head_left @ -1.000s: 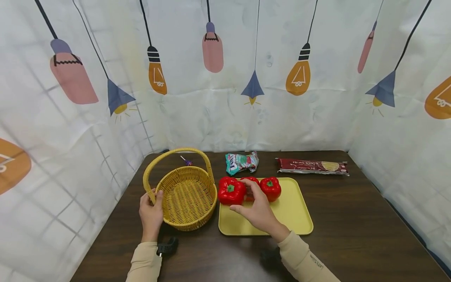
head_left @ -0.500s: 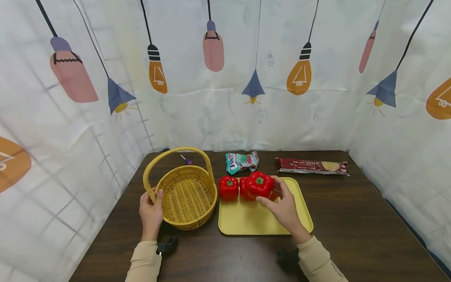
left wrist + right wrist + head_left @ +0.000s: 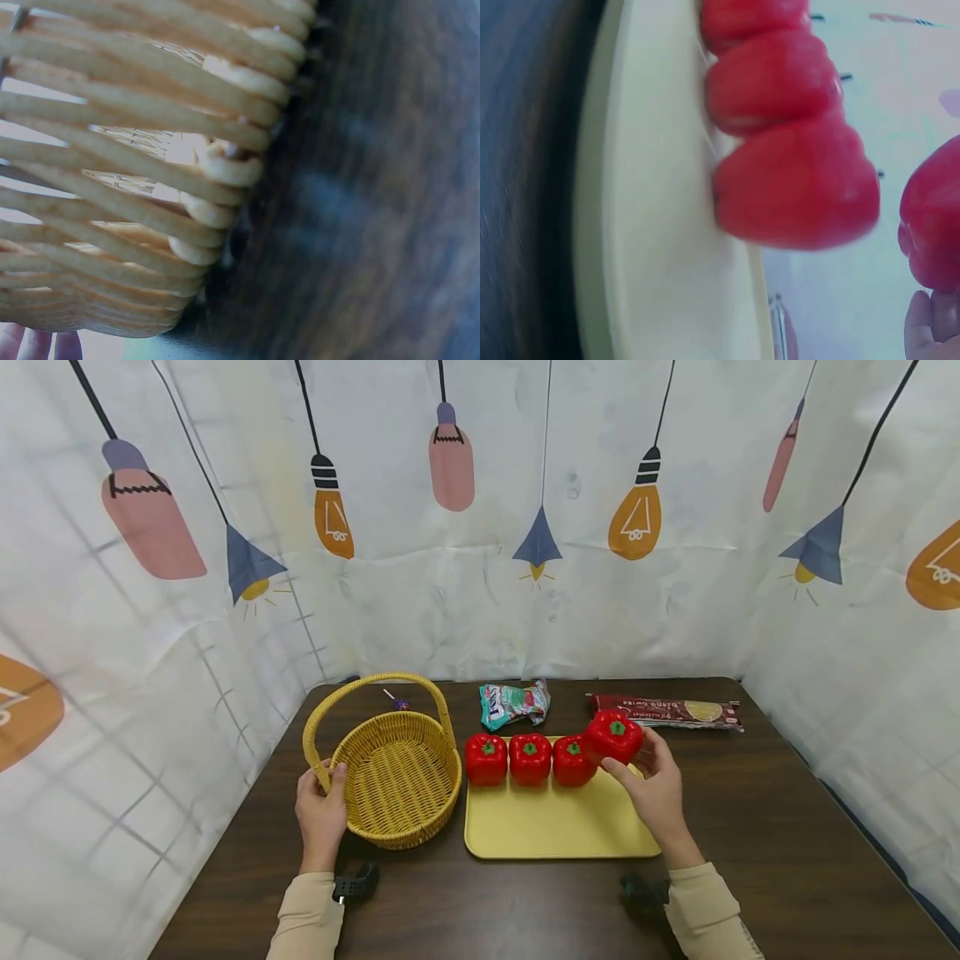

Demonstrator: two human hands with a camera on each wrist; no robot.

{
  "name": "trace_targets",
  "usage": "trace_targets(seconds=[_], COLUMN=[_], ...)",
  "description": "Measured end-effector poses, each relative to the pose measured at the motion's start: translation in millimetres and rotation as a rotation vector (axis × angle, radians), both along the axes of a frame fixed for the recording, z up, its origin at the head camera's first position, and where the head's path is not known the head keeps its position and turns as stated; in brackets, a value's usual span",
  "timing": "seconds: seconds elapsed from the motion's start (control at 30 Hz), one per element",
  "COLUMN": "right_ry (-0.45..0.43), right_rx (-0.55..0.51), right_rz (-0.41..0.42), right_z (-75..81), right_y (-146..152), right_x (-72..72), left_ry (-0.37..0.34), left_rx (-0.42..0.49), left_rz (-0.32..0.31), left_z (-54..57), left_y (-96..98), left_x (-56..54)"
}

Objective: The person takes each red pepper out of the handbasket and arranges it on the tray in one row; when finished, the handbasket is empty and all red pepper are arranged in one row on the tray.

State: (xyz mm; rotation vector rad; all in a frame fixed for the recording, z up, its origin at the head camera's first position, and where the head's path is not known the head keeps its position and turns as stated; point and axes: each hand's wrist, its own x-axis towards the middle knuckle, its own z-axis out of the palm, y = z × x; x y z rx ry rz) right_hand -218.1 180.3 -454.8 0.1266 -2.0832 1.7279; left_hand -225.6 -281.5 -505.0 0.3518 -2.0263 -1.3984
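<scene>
My left hand (image 3: 322, 814) grips the left side of a yellow wicker basket (image 3: 397, 785) where its handle meets the rim; nothing lies inside. In the left wrist view the woven basket wall (image 3: 135, 150) fills much of the picture, with a few fingertips (image 3: 36, 346) below. A red bell pepper (image 3: 613, 737) is held up by my right hand (image 3: 656, 785), thumb in front and fingers behind. It hangs above the right back part of a yellow tray (image 3: 555, 835). Three more red bell peppers (image 3: 530, 760) stand in a row along the tray's back edge.
Behind the tray lie a teal snack bag (image 3: 515, 704) and a dark red spaghetti packet (image 3: 675, 712). A lollipop (image 3: 400, 703) sits behind the basket. The dark wooden table (image 3: 780, 827) ends at a patterned white curtain (image 3: 465, 602).
My right hand has carried the held bell pepper rightward across the tray, from beside the basket to past the row of peppers. The left hand and the basket have stayed put.
</scene>
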Motion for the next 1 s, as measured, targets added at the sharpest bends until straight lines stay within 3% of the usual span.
trace_targets(seconds=[0.17, 0.47, 0.77, 1.0], right_ry=[-0.019, -0.055, -0.018, -0.067], right_rx=[-0.015, 0.025, 0.024, 0.002], right_rz=[-0.069, -0.163, -0.201, -0.189], right_z=[-1.3, 21.0, -11.0, -20.4], right_y=[10.7, 8.9, 25.9, 29.2], right_x=[-2.0, 12.6, -5.7, -9.6], left_ry=[0.002, 0.005, 0.010, 0.010], left_rx=[0.005, 0.006, 0.003, -0.004], left_rz=[-0.001, 0.007, 0.007, 0.009], left_z=[-1.2, -1.5, -1.7, -2.2], left_y=[-0.5, -0.6, -0.8, -1.0], left_x=[-0.3, -2.0, -2.4, -1.7])
